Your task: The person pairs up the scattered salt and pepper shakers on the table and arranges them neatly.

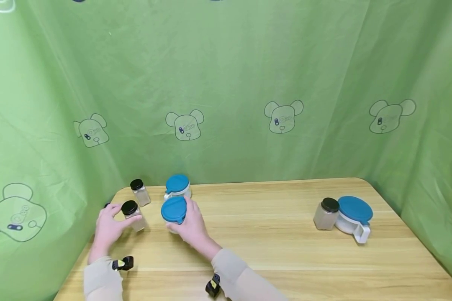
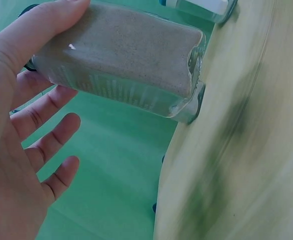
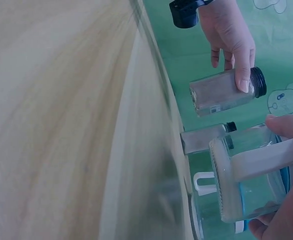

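A green curtain [image 1: 229,75] backs the table [image 1: 256,251], whose left edge runs near the left grip [image 1: 111,225]; wood stretches rightward from the right grip [image 1: 194,223]. The left is clamped on a clear, black-lidded jar [image 2: 121,55] with greyish contents, the right on a clear, blue-lidded pot [image 3: 256,162] with a white handle. Whether either base touches wood is hard to tell.

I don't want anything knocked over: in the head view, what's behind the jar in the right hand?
Another blue-lidded jar stands behind it. The held jar covers part of its lower body.
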A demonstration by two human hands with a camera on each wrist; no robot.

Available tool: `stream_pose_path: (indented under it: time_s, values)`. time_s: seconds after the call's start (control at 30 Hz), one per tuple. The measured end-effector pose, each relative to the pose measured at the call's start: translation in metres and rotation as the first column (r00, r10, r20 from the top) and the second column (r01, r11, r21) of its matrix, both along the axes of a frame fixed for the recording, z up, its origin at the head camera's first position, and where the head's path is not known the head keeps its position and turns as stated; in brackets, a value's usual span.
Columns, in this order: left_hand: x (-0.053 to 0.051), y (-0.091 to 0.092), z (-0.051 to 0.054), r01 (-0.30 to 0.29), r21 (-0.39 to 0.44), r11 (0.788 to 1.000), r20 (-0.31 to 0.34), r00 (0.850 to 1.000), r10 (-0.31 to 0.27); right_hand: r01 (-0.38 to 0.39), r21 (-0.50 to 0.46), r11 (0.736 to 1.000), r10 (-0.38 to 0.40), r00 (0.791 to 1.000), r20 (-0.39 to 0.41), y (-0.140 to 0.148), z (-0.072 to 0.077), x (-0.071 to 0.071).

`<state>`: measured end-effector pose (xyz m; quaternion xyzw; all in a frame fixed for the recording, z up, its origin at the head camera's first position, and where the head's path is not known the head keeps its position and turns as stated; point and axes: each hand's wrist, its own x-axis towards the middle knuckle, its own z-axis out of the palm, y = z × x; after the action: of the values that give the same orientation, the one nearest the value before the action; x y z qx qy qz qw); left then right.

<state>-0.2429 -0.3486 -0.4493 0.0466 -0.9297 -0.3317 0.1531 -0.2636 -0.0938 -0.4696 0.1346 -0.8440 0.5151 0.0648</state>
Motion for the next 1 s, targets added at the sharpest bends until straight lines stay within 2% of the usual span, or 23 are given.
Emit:
stream_pose_path:
  time_s: [0.2, 0.37, 0.63, 0.87, 1.0]
  values:
    - [-0.005, 0.005, 0.002, 0.03, -0.021, 0.999, -0.007, 1.0, -0.03, 0.028, -0.008, 1.0, -0.028, 1.0, -0.006, 0.007, 0.005, 0.0]
    - [-0.007, 0.01, 0.004, 0.059, -0.008, 0.998, -0.004, 0.998, -0.059, 0.04, -0.026, 0.999, -0.04, 0.999, -0.019, 0.013, 0.008, 0.0]
    - [-0.009, 0.018, 0.004, 0.085, 0.004, 0.996, 0.023, 0.996, -0.085, 0.053, -0.033, 0.998, -0.053, 0.998, -0.023, 0.021, 0.005, 0.002]
    - [-0.009, 0.026, 0.006, 0.106, -0.009, 0.994, -0.015, 0.994, -0.106, 0.074, -0.027, 0.997, -0.075, 0.997, -0.029, 0.027, 0.005, 0.005]
    - [-0.011, 0.03, 0.008, 0.117, -0.005, 0.993, -0.016, 0.993, -0.117, 0.094, -0.014, 0.995, -0.094, 0.995, -0.039, 0.03, 0.004, 0.004]
